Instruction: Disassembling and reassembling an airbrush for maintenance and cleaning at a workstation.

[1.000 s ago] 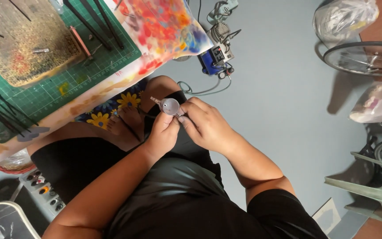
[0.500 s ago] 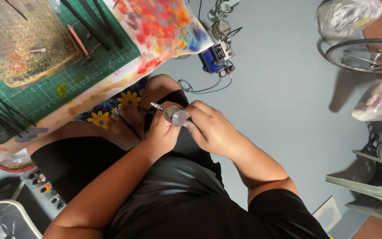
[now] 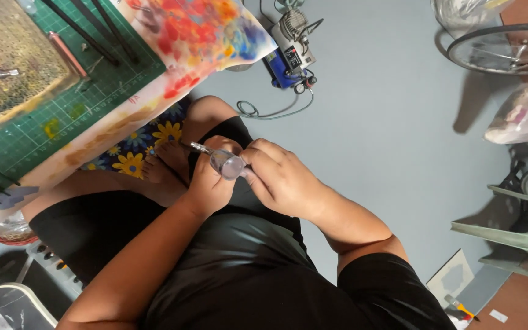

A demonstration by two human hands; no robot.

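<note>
Head view, left hand: the left hand (image 3: 210, 183) has its fingers curled shut around the body of a small airbrush (image 3: 221, 160), the thumb lying just beside its round cup.
Head view, right hand: the right hand (image 3: 281, 177) closes on the rear of the airbrush, fingertips pinched at the cup's far side; both hands touch each other over the lap.
Airbrush: held between the two sets of fingers, needle tip poking out past the left fingers toward a bare foot (image 3: 165, 165).
Change: since a second ago the grip looks the same, with the tool carried slightly lower; the fiddling at the cup seems ongoing.
Beyond the fingers: a small compressor (image 3: 291, 49) on the grey floor, well apart; a green cutting mat (image 3: 93, 98) off past the left fingers.
</note>
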